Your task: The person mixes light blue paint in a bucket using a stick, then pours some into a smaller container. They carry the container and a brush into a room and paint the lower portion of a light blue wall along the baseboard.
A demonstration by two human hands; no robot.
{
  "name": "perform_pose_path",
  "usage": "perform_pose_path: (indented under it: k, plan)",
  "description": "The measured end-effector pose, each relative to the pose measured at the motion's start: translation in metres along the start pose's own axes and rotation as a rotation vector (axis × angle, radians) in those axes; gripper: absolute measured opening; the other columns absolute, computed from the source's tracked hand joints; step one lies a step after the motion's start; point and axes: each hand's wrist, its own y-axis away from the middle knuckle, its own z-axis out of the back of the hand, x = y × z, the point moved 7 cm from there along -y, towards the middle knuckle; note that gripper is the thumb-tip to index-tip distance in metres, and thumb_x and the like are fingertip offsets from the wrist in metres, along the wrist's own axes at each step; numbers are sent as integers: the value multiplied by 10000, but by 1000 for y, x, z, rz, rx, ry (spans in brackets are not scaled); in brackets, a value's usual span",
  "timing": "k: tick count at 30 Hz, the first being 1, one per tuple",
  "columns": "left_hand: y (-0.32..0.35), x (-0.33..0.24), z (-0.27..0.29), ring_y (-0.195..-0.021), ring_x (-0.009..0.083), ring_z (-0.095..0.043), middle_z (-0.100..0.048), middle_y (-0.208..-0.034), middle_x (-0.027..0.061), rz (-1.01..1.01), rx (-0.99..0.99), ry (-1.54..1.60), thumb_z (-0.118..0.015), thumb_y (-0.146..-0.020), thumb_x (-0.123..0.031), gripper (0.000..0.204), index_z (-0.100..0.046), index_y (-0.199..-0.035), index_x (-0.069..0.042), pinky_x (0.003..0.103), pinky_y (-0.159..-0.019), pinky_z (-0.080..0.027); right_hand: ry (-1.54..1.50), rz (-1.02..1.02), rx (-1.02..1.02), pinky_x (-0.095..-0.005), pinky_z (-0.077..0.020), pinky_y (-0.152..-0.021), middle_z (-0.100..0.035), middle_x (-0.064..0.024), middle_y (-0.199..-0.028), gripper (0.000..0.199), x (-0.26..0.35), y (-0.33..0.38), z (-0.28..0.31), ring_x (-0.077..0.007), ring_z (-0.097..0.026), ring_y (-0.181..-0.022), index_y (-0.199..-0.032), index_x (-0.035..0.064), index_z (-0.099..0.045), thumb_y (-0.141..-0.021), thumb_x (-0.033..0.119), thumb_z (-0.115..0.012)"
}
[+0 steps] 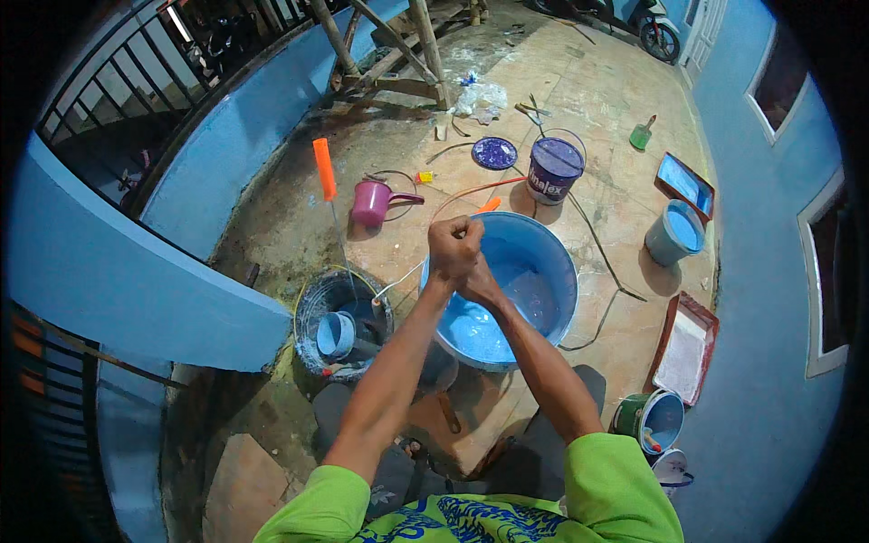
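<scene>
A large light-blue tub (568, 317) with blue paint (475, 330) in its bottom stands in front of me. Over its left side, my left hand (455, 242) is closed in a fist. My right hand (478, 279) is pressed up close below it, its fingers mostly hidden. Whatever the two hands grip cannot be made out from above. An orange piece (491, 204) shows just beyond them at the tub's far rim. To the left, a dark paint-smeared bucket (303, 312) contains a small blue-coated pot (336, 335) and a long tool with an orange handle (324, 169).
Beyond the tub are a purple paint pail (555, 172), its lid (494, 153) and a pink dipper (371, 204). Along the right wall stand a grey pail (665, 237), paint trays (692, 353) and a green can (634, 414). A low blue wall (136, 253) runs along the left.
</scene>
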Motion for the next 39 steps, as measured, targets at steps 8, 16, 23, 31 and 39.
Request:
perform_pose_path:
  k: [8, 16, 23, 31, 39]
  plan:
    - [35, 19, -21, -408, 87, -420, -453, -496, 9, 217, -1, 355, -607, -934, -128, 387, -459, -582, -69, 272, -403, -335, 154, -121, 339, -458, -502, -829, -618, -249, -1045, 462, -12, 36, 15, -433, -613, -996, -1178, -24, -512, -749, 100, -631]
    - [8, 29, 5, -402, 92, -413, -441, -486, 11, 52, -57, 329, -566, -959, -92, 416, -437, -565, -56, 278, -387, -339, 240, -7, 94, -493, -507, -688, -638, -257, -796, 295, -13, -2, 10, -464, -634, -807, -1015, -9, -539, -752, 97, -622]
    - [17, 3, -10, -517, 59, -431, -447, -499, 1, 51, -11, -77, -625, -838, -185, 359, -497, -551, -10, 293, -472, -347, 6, 30, -46, -413, -472, -919, -565, -218, -1221, 465, 12, 28, 14, -374, -578, -1127, -1210, -17, -526, -807, 191, -629]
    - [14, 50, 4, -393, 80, -403, -449, -496, 0, -68, -93, 219, -588, -947, -101, 396, -443, -579, -72, 276, -402, -334, 350, -113, 218, -451, -512, -752, -667, -212, -865, 250, -32, 8, 10, -409, -657, -844, -959, 17, -599, -786, 186, -663]
    - [1, 2, 31, -486, 63, -397, -429, -496, -1, -18, -63, -66, -625, -831, -127, 345, -475, -549, 5, 282, -451, -324, -158, -65, -36, -405, -512, -810, -676, -216, -982, 436, -4, -10, -26, -340, -670, -977, -1147, -30, -565, -794, 201, -674]
